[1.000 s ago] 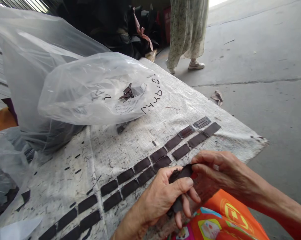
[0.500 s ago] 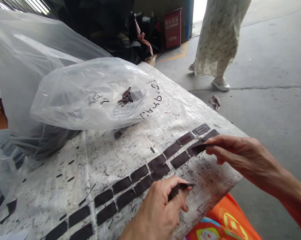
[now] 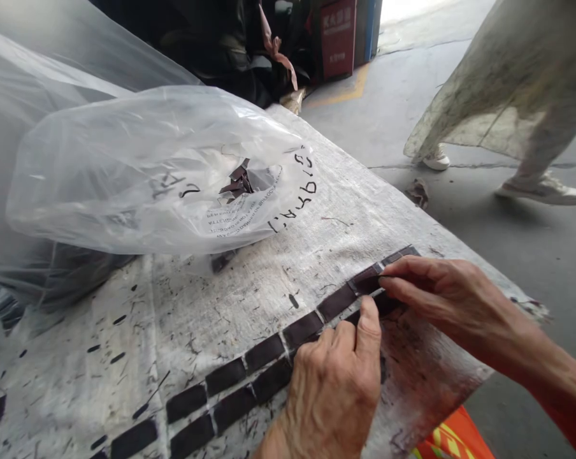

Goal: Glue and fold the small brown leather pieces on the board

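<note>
Two slanting rows of small dark brown rectangular fabric patches (image 3: 264, 352) lie on a pale, stained cloth-covered table (image 3: 230, 287). My right hand (image 3: 436, 287) is at the far right end of the rows, thumb and forefinger pinched on a thin dark patch, seen nearly edge-on. Over the nearer row, my left hand (image 3: 338, 382) is curled, with one finger stretched toward the patches by the right hand. A bit of dark material shows beside its palm; most of what it holds is hidden. My hands are close together but apart.
A clear plastic bag (image 3: 125, 146) with handwriting and more dark pieces (image 3: 237, 182) lies behind the rows. A larger bag stands at left. Threads and small dark scraps litter the cloth. Beyond the table edge, a person in a long skirt (image 3: 498, 89) walks on the concrete floor.
My left hand has moved up and right, toward the right hand, turning its back upward. The right hand has shifted slightly left. The view has tilted, and the walking person is further right.
</note>
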{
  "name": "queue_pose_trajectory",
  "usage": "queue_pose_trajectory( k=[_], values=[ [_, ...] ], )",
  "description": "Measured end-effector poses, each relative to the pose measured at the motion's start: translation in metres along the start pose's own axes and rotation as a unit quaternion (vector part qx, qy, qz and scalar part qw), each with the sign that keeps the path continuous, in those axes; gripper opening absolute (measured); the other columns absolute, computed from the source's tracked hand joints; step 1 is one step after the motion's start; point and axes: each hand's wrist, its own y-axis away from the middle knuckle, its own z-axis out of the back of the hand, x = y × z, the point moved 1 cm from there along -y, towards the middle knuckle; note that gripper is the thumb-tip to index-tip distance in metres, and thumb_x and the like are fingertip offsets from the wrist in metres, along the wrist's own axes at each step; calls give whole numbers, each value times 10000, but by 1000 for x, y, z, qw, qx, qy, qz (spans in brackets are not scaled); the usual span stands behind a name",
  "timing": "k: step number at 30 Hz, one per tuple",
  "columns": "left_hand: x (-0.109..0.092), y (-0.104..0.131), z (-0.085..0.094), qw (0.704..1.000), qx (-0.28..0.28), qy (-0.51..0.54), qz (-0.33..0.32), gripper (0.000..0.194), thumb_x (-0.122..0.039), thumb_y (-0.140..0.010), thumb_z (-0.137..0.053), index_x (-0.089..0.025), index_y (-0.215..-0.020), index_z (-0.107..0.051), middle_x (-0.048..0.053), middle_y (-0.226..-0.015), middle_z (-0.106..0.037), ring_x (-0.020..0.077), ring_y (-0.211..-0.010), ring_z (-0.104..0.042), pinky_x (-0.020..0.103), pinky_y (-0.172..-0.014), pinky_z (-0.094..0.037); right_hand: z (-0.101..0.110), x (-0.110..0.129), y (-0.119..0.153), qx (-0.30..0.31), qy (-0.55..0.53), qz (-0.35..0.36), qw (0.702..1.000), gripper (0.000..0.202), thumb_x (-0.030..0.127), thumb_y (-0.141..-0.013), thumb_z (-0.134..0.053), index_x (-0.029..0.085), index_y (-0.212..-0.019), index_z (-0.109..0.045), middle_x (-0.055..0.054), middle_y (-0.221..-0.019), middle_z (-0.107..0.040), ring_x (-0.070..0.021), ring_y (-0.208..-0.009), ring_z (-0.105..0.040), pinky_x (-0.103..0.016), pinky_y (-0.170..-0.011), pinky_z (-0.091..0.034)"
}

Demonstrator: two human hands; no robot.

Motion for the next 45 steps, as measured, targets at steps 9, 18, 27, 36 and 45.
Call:
queue_pose_trajectory(
  k=[9,18,27,36,45],
  values=[
    [0,-10,-3,974,219,21,54,821,60,-699,-432,-41,-1492,-247,75,-868,-704,230,-712,-712,340,-573,-622,-5,-2,-2,-1,51,-5,999,284,463,-814,-518,271,-753,-719,12,-619,-682,-170,-542,-603,-289,-513,-395],
    [-1,-16,1,943,316,57,93,938,94,-642,-404,-71,-1525,-132,137,-1054,-704,275,-880,-714,414,-715,-629,-9,-4,-3,1,63,-35,997,314,503,-813,-505,278,-778,-723,-1,-659,-699,-194,-580,-628,-305,-525,-409],
    [1,-17,-1,940,320,46,105,926,67,-636,-429,-42,-1515,-160,145,-1040,-711,284,-873,-715,408,-703,-626,-12,-7,-4,9,64,-49,997,307,492,-838,-497,285,-806,-722,7,-694,-713,-208,-647,-649,-321,-588,-420],
    [4,-15,-9,957,279,32,77,815,8,-703,-450,-14,-1491,-239,160,-1009,-726,261,-810,-725,339,-616,-618,-10,-5,-4,-17,42,-18,999,237,398,-851,-541,246,-750,-692,28,-569,-646,-145,-513,-578,-271,-503,-397],
    [5,-5,-19,977,202,34,66,793,-9,-697,-447,-12,-1475,-292,153,-948,-731,244,-735,-710,301,-555,-580,-11,-4,-8,-44,83,-2,996,214,351,-864,-534,234,-725,-647,27,-565,-642,-132,-484,-553,-266,-485,-381]
  ],
)
